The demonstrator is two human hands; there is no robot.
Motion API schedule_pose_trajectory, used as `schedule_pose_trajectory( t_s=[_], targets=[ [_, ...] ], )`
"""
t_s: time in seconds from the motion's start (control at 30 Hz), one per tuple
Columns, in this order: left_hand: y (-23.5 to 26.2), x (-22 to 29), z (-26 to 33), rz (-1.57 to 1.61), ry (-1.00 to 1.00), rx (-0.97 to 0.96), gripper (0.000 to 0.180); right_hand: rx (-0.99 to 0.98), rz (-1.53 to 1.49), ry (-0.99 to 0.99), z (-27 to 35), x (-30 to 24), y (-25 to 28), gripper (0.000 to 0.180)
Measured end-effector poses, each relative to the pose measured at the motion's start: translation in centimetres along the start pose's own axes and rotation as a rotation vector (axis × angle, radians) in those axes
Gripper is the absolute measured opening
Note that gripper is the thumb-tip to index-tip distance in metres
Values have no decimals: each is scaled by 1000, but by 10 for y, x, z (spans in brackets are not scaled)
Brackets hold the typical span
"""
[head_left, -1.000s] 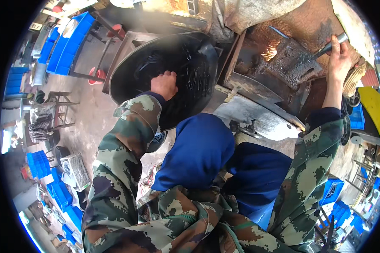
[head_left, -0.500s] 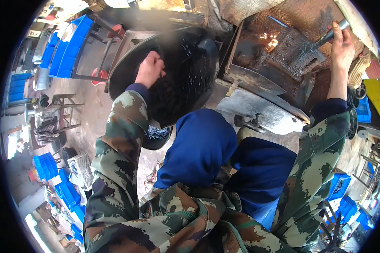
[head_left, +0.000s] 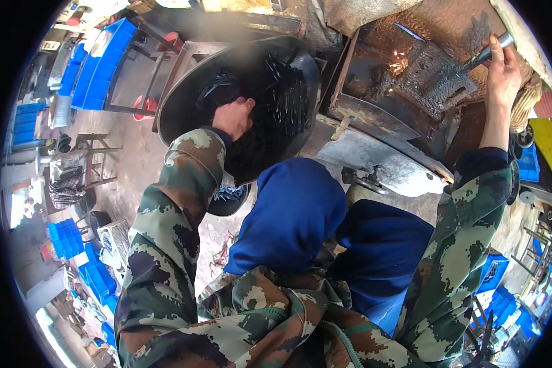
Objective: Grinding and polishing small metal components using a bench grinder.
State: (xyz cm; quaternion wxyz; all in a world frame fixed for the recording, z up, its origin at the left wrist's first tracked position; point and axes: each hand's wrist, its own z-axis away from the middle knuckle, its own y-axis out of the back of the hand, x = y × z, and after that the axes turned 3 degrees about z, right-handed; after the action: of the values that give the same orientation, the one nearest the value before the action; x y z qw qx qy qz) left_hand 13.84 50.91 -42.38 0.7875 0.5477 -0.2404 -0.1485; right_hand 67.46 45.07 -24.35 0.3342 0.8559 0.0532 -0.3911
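My left hand [head_left: 234, 118] is closed low over a large black basin [head_left: 165, 104] that sits to the left of my knees. Whatever is in its fingers is hidden. Inside the basin lie several thin dark metal pieces [head_left: 291, 92], with more beside my wrist. At the upper right, my right hand [head_left: 503, 76] is wrapped round a grey metal bar handle [head_left: 500, 46]. This handle leads down to a wet, grimy metal block [head_left: 432, 73] in a dirty metal trough [head_left: 374, 116]. Bright orange specks [head_left: 398, 63] glow at the block's left side.
A smaller container [head_left: 230, 205] of thin metal pieces stands under the basin's near edge. Below the trough is a pale metal panel [head_left: 380, 159]. Blue bins [head_left: 101, 67] stand on a rack at the left, near a red bucket [head_left: 145, 108]. A yellow panel [head_left: 546, 141] is at the far right.
My left hand has moved right and slightly nearer within the basin, uncovering thin metal pieces on the basin's left side. My right hand has shifted slightly right, still on the handle.
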Motion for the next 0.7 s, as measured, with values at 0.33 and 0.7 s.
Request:
schedule_pose_trajectory(
  t_s=[0.33, 0.7],
  targets=[
    [44, -3, 15, -324, 4, -221, 34, 17, 20, 83, -1, 3, -3, 41],
    [83, -35, 41, -86, -40, -206, 26, 9, 76, 39, 1, -2, -4, 44]
  ],
)
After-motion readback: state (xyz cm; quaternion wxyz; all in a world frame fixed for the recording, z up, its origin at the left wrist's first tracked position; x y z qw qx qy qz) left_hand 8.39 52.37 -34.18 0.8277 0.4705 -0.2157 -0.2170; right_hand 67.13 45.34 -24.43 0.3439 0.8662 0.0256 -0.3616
